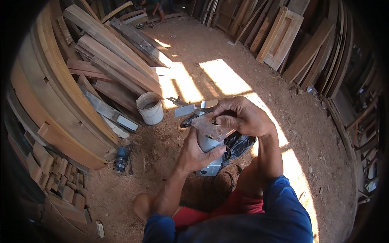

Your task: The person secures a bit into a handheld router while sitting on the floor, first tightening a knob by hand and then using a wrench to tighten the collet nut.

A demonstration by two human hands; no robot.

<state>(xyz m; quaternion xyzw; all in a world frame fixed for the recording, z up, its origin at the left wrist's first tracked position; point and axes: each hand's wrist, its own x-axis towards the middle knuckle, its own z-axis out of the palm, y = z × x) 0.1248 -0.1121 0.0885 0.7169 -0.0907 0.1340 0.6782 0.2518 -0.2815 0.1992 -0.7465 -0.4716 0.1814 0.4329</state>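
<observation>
Blue shirt [243,229] and red shorts [246,203] lie nearest the camera. Above them is the power tool [207,142], held upright in front of the body. Its housing is a pale grey cylinder, topped by a square, see-through plate [201,126] with rounded corners and a scuffed, cloudy surface. A grey, boxy section shows directly below the left hand [191,153]; a loop of black cord [231,178] hangs beside it.

Left hand: wrapped around the cylinder just under the plate, thumb across the near side. The tool sits within this grip. Right hand [248,118]: above the plate at its right side, thumb and forefinger curled together over the middle. The item pinched between them is too hidden to tell.

Beyond the tool, a black plastic bag [242,146] lies on the dirt floor [283,170]. Farther left stands a whitish bucket [150,111], near stacked timber [117,48].
</observation>
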